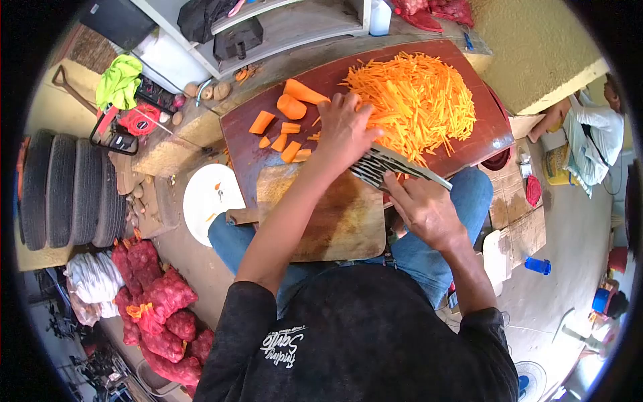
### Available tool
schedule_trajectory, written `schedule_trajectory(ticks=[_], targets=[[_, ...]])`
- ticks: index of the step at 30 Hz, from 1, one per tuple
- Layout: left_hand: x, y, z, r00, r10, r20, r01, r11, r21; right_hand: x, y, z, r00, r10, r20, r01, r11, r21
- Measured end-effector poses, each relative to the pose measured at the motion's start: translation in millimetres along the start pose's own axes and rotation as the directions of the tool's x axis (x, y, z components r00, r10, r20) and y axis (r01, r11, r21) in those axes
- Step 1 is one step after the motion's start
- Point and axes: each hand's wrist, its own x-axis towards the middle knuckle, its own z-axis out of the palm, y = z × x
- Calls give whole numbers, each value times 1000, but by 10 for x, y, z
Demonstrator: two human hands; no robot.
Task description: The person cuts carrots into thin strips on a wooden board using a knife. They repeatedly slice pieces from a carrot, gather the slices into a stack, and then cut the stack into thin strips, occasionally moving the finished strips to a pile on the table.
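Note:
My right hand (425, 211) grips a broad knife (392, 166) with a dark-and-pale striped blade, its index finger laid along the blade. The handle is hidden by the hand. My left hand (345, 134) is at the left edge of a large heap of shredded carrot (422, 100), fingers bent and apart, nothing visible held in it. Left of that hand lie thick carrot pieces (291, 106) and smaller chunks (262, 122) on the red-brown table (241, 151). Below the knife, a worn wooden cutting board (335, 228) rests across my lap.
A white basin (207, 201) stands on the floor at left. Stacked tyres (84, 191) and red mesh sacks (164, 315) are farther left. A shelf (295, 40) is behind the table. Another person (599, 134) sits at the far right. A blue object (538, 266) lies on the floor.

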Motion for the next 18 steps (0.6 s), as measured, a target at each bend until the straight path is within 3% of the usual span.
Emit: schedule_trajectory(ticks=[2, 5, 6, 8, 10, 12, 14, 17, 18], targets=[[47, -119, 101, 999, 1, -45, 2, 997, 76, -43, -1, 26, 1000, 4, 4, -4, 1000, 24], [-83, -290, 125, 987, -42, -152, 34, 998, -57, -115, -23, 80, 1000, -1, -20, 1, 1000, 20], [-171, -349, 95, 982, -58, -182, 45, 996, -78, -155, -48, 101, 999, 22, -40, -19, 996, 92], [-412, -524, 20, 981, -157, -110, 152, 987, -54, -224, -130, 152, 995, 65, -76, -44, 969, 245], [-639, -709, -56, 965, -255, -57, 251, 966, -67, -306, -253, 183, 997, 78, 12, -78, 945, 318], [-816, -836, -142, 960, -257, -107, 259, 966, -2, -365, -369, 195, 992, 54, 117, -93, 929, 359], [-952, -900, -236, 939, -332, -86, 338, 938, 78, -385, -474, 269, 997, 33, 68, -58, 908, 416], [-1118, -1168, -219, 916, -398, 61, 395, 917, 55, -412, -581, 356, 997, 36, 70, -63, 898, 434], [-1128, -1193, -232, 890, -443, 106, 450, 891, -64, -423, -598, 359, 995, 40, 93, -75, 904, 420]])
